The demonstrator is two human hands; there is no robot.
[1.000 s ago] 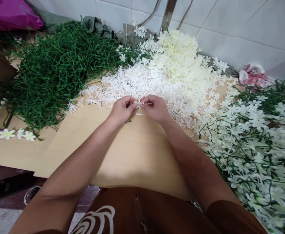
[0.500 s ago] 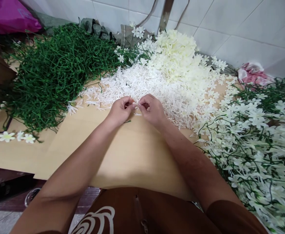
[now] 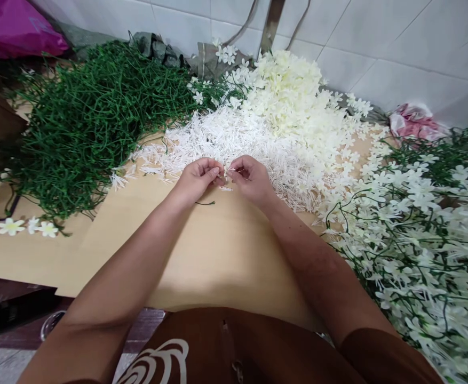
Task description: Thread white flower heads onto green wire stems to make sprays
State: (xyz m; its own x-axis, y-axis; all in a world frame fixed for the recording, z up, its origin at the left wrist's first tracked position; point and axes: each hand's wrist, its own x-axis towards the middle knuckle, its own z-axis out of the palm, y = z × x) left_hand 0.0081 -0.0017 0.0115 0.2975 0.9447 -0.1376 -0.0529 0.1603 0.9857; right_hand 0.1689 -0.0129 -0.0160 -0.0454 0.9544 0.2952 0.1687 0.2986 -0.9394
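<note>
My left hand (image 3: 197,180) and my right hand (image 3: 250,177) meet fingertip to fingertip over the tan board (image 3: 201,250), both pinched around a small white flower piece (image 3: 228,172). A thin green stem (image 3: 205,202) trails out under my left hand. Just beyond my fingers lies a heap of white plastic stamens (image 3: 234,140). Behind that is a pile of cream petals (image 3: 293,101).
A big tangle of green stems (image 3: 85,117) fills the left. Finished stems with white flowers (image 3: 421,234) cover the right side. Three loose flowers (image 3: 25,226) lie at the left on the board. A purple bag (image 3: 13,29) and a pink bag (image 3: 415,120) sit by the tiled wall.
My hands stay in the same place; the fingers have shifted slightly around the small flower piece, and the green stem now shows more under my left hand.
</note>
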